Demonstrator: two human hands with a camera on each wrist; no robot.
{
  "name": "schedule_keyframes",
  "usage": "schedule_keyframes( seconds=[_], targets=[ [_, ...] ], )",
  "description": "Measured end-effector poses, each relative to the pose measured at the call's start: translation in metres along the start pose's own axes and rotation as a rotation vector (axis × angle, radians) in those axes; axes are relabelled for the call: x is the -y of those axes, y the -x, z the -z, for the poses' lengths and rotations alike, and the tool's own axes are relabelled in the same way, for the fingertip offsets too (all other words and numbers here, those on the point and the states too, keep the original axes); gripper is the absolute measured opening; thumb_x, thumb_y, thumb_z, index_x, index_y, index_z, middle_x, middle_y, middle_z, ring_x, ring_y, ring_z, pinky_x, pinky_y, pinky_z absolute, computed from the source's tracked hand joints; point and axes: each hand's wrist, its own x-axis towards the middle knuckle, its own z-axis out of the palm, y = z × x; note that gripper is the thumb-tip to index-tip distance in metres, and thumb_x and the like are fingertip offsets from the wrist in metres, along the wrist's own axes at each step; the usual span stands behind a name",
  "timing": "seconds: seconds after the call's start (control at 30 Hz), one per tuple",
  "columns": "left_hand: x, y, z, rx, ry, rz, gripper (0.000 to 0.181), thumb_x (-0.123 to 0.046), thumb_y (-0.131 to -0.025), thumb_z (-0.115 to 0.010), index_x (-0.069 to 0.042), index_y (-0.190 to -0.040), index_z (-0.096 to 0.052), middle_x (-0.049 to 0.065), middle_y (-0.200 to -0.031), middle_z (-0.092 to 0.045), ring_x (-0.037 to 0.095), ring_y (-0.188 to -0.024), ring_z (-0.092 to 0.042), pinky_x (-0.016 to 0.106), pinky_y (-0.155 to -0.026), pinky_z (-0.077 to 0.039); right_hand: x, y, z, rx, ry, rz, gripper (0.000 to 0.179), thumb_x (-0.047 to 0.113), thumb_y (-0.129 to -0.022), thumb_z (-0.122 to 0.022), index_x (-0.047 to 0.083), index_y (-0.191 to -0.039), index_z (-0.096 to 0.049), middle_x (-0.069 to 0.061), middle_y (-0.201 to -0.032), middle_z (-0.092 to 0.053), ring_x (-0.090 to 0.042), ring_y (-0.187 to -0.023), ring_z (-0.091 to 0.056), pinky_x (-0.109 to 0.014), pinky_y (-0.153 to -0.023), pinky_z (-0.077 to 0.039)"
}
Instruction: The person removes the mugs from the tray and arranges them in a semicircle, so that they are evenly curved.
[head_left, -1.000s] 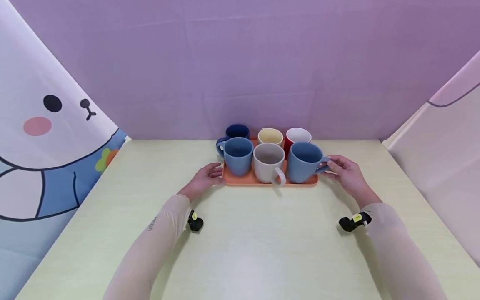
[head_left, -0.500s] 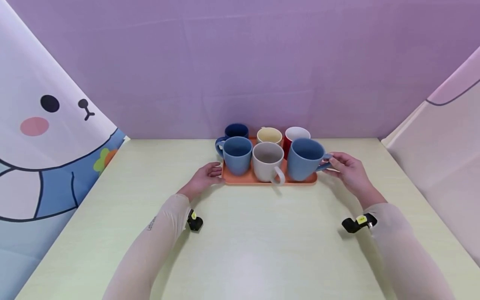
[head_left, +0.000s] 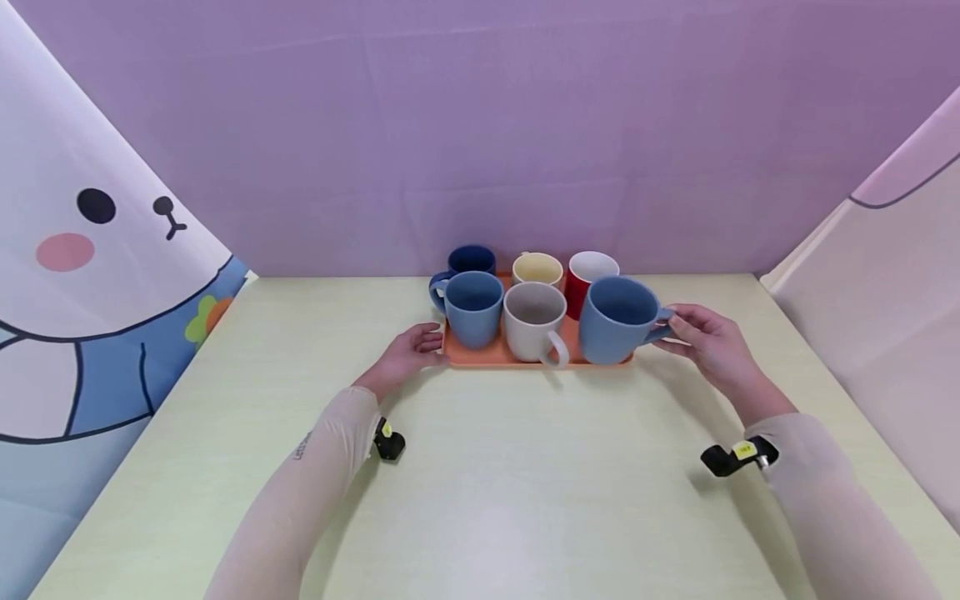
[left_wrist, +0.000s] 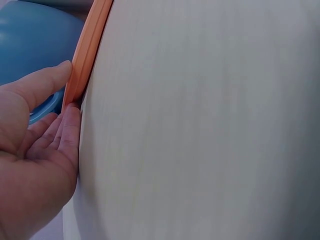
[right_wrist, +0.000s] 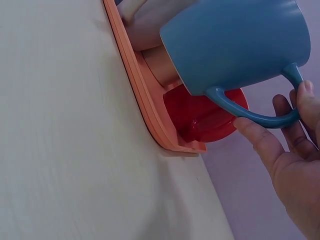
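My right hand (head_left: 716,346) pinches the handle of a blue mug (head_left: 615,329) at the front right of an orange tray (head_left: 491,362). In the right wrist view this mug (right_wrist: 235,45) is raised off the tray, and the thumb and fingers hold its handle (right_wrist: 265,120). At the tray's left end, my left hand (head_left: 405,358) holds the edge; in the left wrist view its thumb and fingers meet the orange rim (left_wrist: 84,65). A second blue mug (head_left: 474,317) and a light grey mug (head_left: 532,333) stand on the tray's front row.
Behind them stand a dark blue mug (head_left: 472,258), a pale yellow mug (head_left: 537,268) and a red mug with white inside (head_left: 576,298). The tray lies on a pale table (head_left: 495,467), near a purple cloth backdrop (head_left: 480,133). Printed cloth (head_left: 97,317) hangs at the left.
The blue mug in my right hand has risen slightly and shifted right. My right forearm has moved right with it. The left hand keeps its place on the tray.
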Motion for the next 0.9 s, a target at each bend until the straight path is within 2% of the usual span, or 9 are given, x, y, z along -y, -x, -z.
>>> schedule_keyframes(
  seconds=[0.2,0.47,0.6,0.9],
  targets=[
    [0.0,-0.002,0.0,0.005,-0.008,0.003,0.067,0.005,-0.092,-0.064,0.011,-0.149,-0.029,0.032,-0.146,-0.042,0.04,-0.136,-0.043,0.045,-0.111,-0.039,0.004,0.009,-0.001,0.024,-0.012,0.004,0.027,-0.007,-0.1,-0.049,0.004,-0.105,-0.073,-0.006,-0.097,-0.072,-0.018,-0.089,-0.073,-0.033,-0.079,-0.059],
    [0.003,-0.002,0.001,-0.002,-0.014,0.001,0.067,0.005,-0.092,-0.065,0.01,-0.149,-0.03,0.031,-0.146,-0.043,0.04,-0.135,-0.043,0.045,-0.112,-0.038,0.008,0.024,-0.004,0.038,0.089,-0.04,0.026,-0.004,-0.1,-0.051,0.008,-0.107,-0.073,-0.003,-0.099,-0.072,-0.016,-0.089,-0.072,-0.032,-0.079,-0.059],
    [0.003,-0.002,0.0,0.005,-0.012,-0.014,0.067,0.005,-0.092,-0.064,0.011,-0.148,-0.029,0.032,-0.146,-0.042,0.041,-0.135,-0.043,0.045,-0.113,-0.038,0.007,0.032,-0.004,0.051,0.104,-0.052,0.027,-0.005,-0.1,-0.05,0.009,-0.108,-0.073,-0.002,-0.1,-0.071,-0.014,-0.091,-0.072,-0.031,-0.079,-0.059],
    [0.001,0.0,0.0,0.006,-0.026,0.003,0.066,0.004,-0.093,-0.064,0.01,-0.149,-0.03,0.03,-0.147,-0.042,0.039,-0.136,-0.043,0.045,-0.112,-0.039,-0.001,0.049,0.0,0.109,0.125,-0.063,0.033,-0.008,-0.101,-0.046,0.009,-0.111,-0.072,-0.002,-0.104,-0.071,-0.014,-0.091,-0.071,-0.032,-0.08,-0.059]
  ],
)
